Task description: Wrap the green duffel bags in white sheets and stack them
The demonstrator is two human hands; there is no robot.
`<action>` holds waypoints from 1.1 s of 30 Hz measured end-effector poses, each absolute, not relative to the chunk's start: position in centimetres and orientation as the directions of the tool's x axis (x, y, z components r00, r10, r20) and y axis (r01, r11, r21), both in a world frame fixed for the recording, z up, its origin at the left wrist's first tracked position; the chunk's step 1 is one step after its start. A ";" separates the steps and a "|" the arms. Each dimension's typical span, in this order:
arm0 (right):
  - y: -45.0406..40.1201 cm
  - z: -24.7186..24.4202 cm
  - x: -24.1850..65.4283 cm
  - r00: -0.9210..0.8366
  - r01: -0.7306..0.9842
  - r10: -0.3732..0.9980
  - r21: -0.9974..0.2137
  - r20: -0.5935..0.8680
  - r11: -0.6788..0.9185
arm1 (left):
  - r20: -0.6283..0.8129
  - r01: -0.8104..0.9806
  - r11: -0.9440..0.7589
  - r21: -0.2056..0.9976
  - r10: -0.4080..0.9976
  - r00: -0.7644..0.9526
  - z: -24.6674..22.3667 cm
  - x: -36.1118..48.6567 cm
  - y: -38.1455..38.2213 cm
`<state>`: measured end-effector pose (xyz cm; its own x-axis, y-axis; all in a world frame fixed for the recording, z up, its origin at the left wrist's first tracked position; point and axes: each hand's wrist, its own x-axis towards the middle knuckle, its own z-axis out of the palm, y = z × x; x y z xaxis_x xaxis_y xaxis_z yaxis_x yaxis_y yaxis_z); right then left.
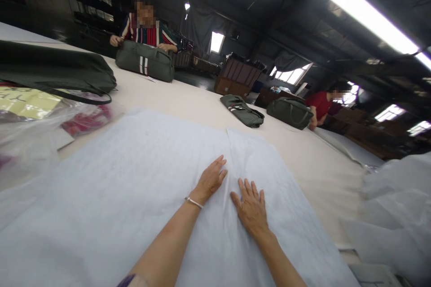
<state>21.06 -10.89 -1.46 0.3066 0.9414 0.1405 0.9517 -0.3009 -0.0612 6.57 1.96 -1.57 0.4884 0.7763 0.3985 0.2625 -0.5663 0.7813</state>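
Observation:
A large sheet of thin, pale bluish-white material covers the near part of the table in front of me. My left hand, with a silver bracelet at the wrist, rests on it with fingers stretched forward. Just to the right, my right hand lies palm down on the same sheet, fingers spread. Between the hands a crease or overlapping edge runs away from me. Neither hand grasps anything.
Dark green bags lie along the table: a long bag at left, a striped bag under one person's hands, a flattened bag and a bag by another person. Clear plastic lies left; whitish sheeting is heaped right.

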 end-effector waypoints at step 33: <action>-18.7 -1.1 15.5 0.056 0.985 0.995 -0.169 0.083 -0.042 | 0.295 0.654 -0.670 0.351 0.742 0.602 -1.1 3.6 -5.9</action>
